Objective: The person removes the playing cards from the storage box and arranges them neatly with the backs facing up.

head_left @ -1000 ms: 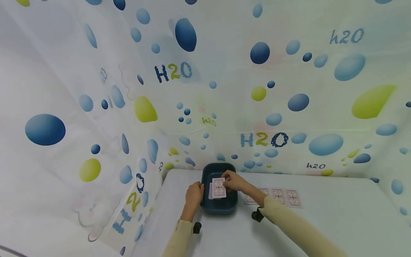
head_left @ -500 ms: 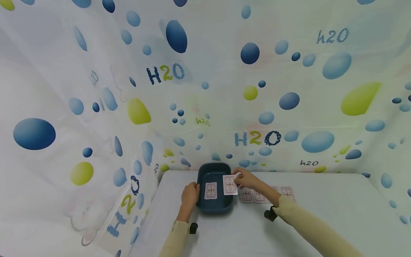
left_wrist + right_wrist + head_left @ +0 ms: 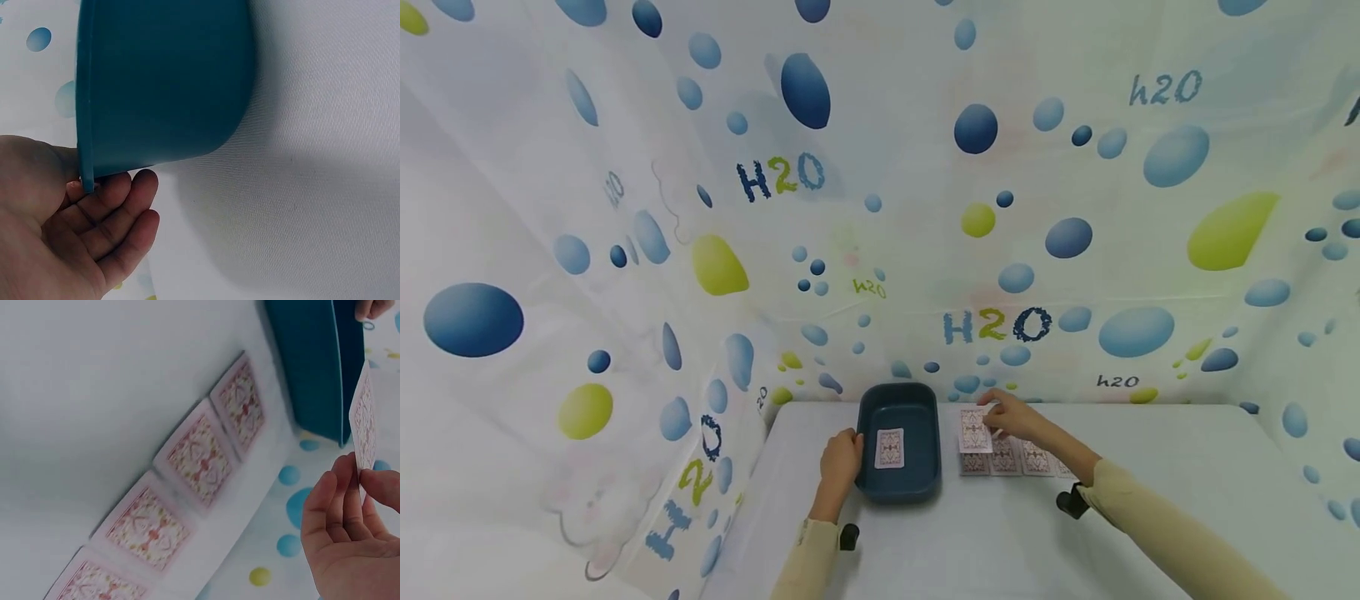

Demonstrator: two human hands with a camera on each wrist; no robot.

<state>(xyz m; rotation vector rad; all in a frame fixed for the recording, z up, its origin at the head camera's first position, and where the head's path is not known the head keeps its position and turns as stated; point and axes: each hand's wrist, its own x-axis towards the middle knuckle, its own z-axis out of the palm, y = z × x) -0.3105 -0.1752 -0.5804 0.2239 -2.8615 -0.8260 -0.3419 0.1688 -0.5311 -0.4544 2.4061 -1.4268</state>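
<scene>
A dark teal plastic basin (image 3: 898, 492) stands toward the back of the white table. My left hand (image 3: 841, 458) grips its left rim, thumb over the edge and fingers against the outer wall in the left wrist view. One playing card (image 3: 890, 449) lies back up inside the basin. To the right, my right hand (image 3: 1013, 415) pinches another playing card (image 3: 365, 422) by its edge between thumb and fingers. This held card is raised, its patterned back showing, and overlaps the left end of a row of several playing cards (image 3: 149, 529) lying back up on the table.
A white curtain (image 3: 910, 250) printed with blue and green drops rises behind the table (image 3: 970, 533) and along its left side. Black wrist camera mounts (image 3: 1072, 502) sit under the forearms.
My right hand has lifted its card out over the basin's right rim and carried it right, above the card row. My left hand keeps its hold on the basin.
</scene>
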